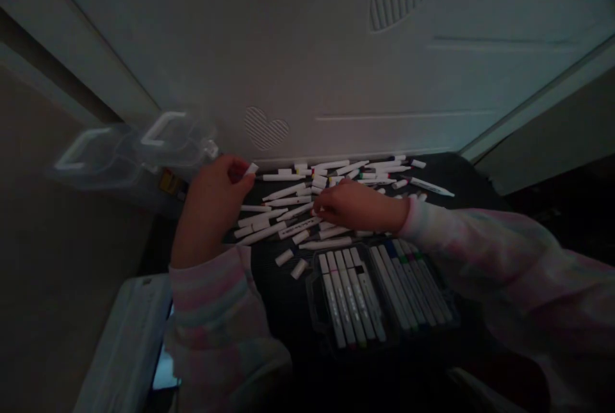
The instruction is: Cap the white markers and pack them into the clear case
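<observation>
My left hand (216, 198) pinches a small white marker cap (250, 170) between thumb and fingertips, just left of a spread of loose markers. My right hand (348, 206) reaches in from the right over the pile, fingers bent and drawn together; what they hold, if anything, is hidden. White markers (283, 192), many uncapped, lie scattered around both hands on a dark surface. Several loose caps lie among them, one cap (299, 269) near the front. Closer to me, a clear case (314, 301) contains capped markers (343, 298) standing in two compartments.
Clear plastic containers with handles (177, 131) stand at the left by the wall. Behind the markers rises a white panel (298, 54) with an embossed heart (266, 128). A pale long box (129, 336) is at the lower left. The dark surface (473, 176) ends at the right.
</observation>
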The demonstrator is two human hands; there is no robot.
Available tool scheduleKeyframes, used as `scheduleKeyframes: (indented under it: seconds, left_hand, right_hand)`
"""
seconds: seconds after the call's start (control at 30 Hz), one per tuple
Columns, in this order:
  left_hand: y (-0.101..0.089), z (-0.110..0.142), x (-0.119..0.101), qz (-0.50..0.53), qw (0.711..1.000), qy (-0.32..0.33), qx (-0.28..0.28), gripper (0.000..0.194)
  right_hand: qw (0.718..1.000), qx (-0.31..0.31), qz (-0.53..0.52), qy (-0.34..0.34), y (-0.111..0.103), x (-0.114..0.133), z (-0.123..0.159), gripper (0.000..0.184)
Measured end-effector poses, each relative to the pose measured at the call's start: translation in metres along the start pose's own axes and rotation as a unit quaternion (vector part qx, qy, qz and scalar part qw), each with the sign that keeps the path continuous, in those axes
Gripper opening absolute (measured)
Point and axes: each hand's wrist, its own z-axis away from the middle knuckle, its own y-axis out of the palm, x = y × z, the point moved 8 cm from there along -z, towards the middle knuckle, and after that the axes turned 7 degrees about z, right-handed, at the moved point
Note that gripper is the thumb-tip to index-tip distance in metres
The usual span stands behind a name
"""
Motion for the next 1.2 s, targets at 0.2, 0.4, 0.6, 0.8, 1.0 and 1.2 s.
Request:
scheduleKeyframes:
  seconds: [0.2,0.4,0.6,0.8,1.0,1.2]
  left_hand:
    - [-0.002,0.001,0.007,0.021,0.999,0.009,0.027,0.025]
    - [-0.014,0.009,0.000,0.008,0.999,0.042,0.013,0.033]
    - [-0.036,0.017,-0.008,0.051,0.996,0.054,-0.057,0.028]
    - [-0.053,0.023,-0.004,0.147,0.977,0.067,-0.141,0.029]
    - [-0.045,0.021,-0.006,0.170,0.976,0.070,-0.114,0.028]
    - [-0.039,0.019,-0.008,0.109,0.990,0.041,-0.085,0.023]
  right_hand:
    - [0.999,0.016,0.012,0.040,0.007,-0.016,-0.009,0.022]
    - [0.999,0.026,0.012,0.039,0.007,-0.019,-0.014,0.022]
    - [0.996,0.019,-0.017,0.083,0.002,-0.034,-0.010,0.026]
    - [0.984,0.004,-0.089,0.154,0.004,-0.063,0.012,0.027]
    - [0.959,-0.040,-0.152,0.237,0.000,-0.091,0.042,0.031]
    - [0.932,-0.111,-0.219,0.266,-0.015,-0.107,0.062,0.032]
